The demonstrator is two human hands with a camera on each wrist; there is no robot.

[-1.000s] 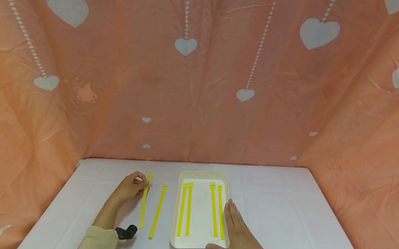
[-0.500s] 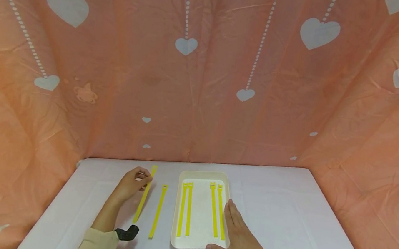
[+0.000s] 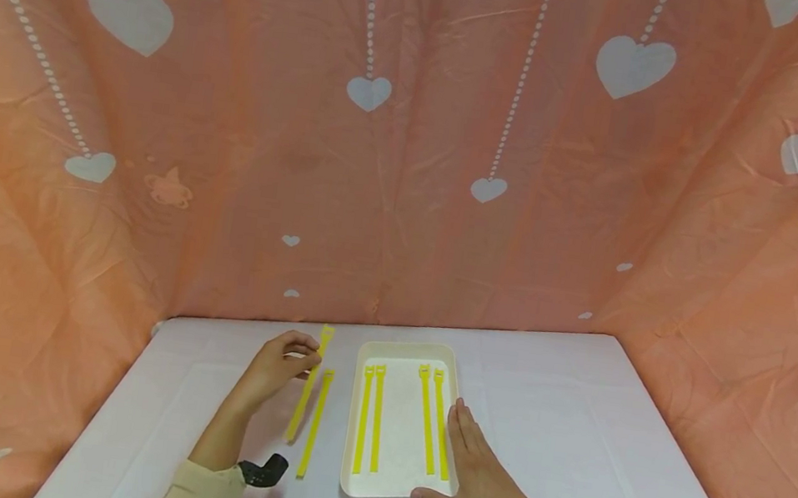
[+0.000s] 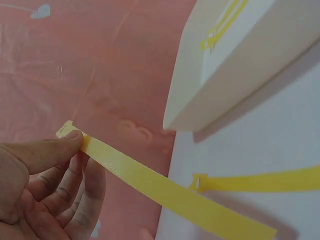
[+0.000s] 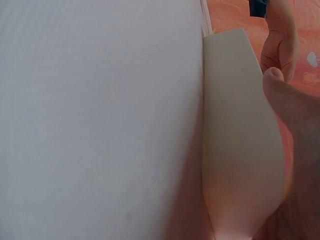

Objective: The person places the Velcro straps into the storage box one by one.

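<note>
My left hand point(image 3: 277, 366) pinches a yellow hook-and-loop cable tie point(image 4: 150, 181) near its slotted head, between thumb and fingers. Its tail slants down toward the tabletop. Just right of it, a second cable tie point(image 3: 315, 427) lies flat on the table. A cream tray point(image 3: 351, 436) stands further right, holding a left pair of yellow ties point(image 3: 377, 427) and a right pair point(image 3: 428, 425). My right hand point(image 3: 489, 484) rests against the tray's right side, fingers straight along it and thumb at the near right corner. The right wrist view shows the thumb by the tray's rim.
A white cloth covers the table point(image 3: 571, 440). Behind and at both sides hangs a peach curtain point(image 3: 426, 269) with white hearts. A black wrist device point(image 3: 264, 471) sits on my left wrist, close to the loose tie's lower end.
My left hand has moved right and slightly away from me with its cable tie, which has come up and tilted beside the loose one. The right hand and tray have stayed put.
</note>
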